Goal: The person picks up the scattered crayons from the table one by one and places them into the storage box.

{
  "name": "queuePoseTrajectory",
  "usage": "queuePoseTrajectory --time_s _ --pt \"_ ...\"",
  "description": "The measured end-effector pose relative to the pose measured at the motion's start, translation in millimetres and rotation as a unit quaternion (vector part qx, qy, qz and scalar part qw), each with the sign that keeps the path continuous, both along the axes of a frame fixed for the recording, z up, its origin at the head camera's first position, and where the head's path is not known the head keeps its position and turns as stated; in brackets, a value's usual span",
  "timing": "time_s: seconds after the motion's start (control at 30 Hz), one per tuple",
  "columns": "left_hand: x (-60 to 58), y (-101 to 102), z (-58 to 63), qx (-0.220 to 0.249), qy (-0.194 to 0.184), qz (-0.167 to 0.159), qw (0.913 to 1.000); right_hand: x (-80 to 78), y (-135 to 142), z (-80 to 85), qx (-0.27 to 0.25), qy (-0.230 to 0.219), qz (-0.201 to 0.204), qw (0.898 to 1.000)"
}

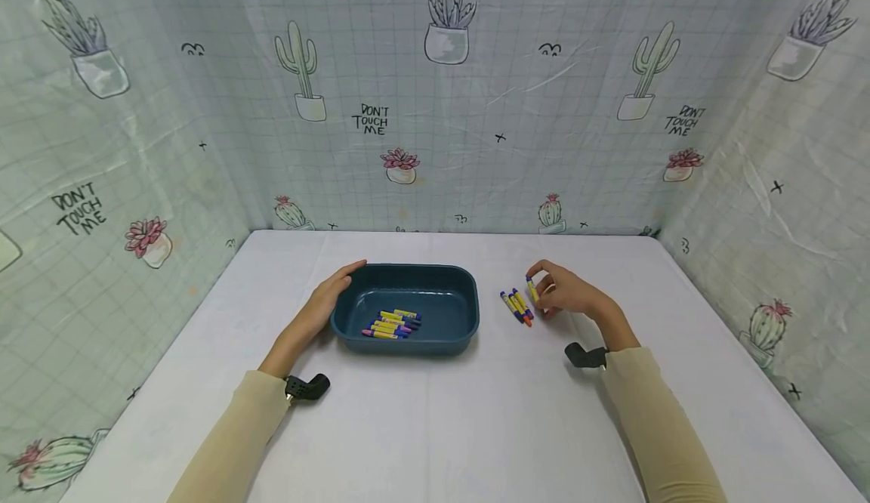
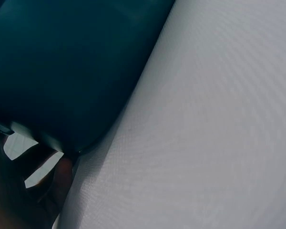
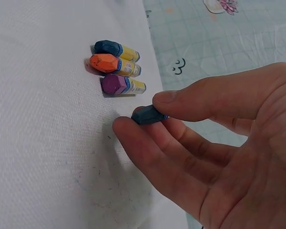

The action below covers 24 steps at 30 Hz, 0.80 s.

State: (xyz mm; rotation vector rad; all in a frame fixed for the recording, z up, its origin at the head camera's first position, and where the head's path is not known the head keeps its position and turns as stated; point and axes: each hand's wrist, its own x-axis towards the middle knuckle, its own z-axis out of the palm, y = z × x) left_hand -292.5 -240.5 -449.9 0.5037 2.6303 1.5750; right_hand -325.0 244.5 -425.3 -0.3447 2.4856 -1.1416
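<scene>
A dark blue-green plastic tray [image 1: 435, 346] stands on the white-covered table, several yellow-wrapped crayons [image 1: 390, 325] lying inside it. My left hand [image 1: 321, 308] grips the tray's far left corner, fingers against its outer wall. In the left wrist view that hand [image 2: 43, 186] is dark and partly cut off below the tray [image 2: 62, 71]. Right of the tray, my right hand [image 1: 567, 291] pinches a crayon [image 1: 533, 289] between thumb and fingers. Its dark blue tip [image 3: 148, 115] pokes out in the right wrist view. Beside it lie three crayons: dark blue [image 3: 108, 47], orange [image 3: 105, 63] and purple [image 3: 114, 84].
A patterned cloth [image 1: 476, 178] with cactus drawings hangs behind the table [image 1: 435, 427] and along both sides. Black wrist cameras [image 1: 309, 387] sit on both wrists, below beige sleeves [image 1: 655, 420]. Small coloured specks mark the tablecloth [image 3: 95, 176] near my right hand.
</scene>
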Motion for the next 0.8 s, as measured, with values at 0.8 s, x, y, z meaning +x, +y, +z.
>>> queuePoseTrajectory --time_s 0.8 --pt "-10.2 -4 -16.1 -0.003 0.009 0.01 0.9999 4.4 -5 13.7 -0.012 0.013 0.003 1.0"
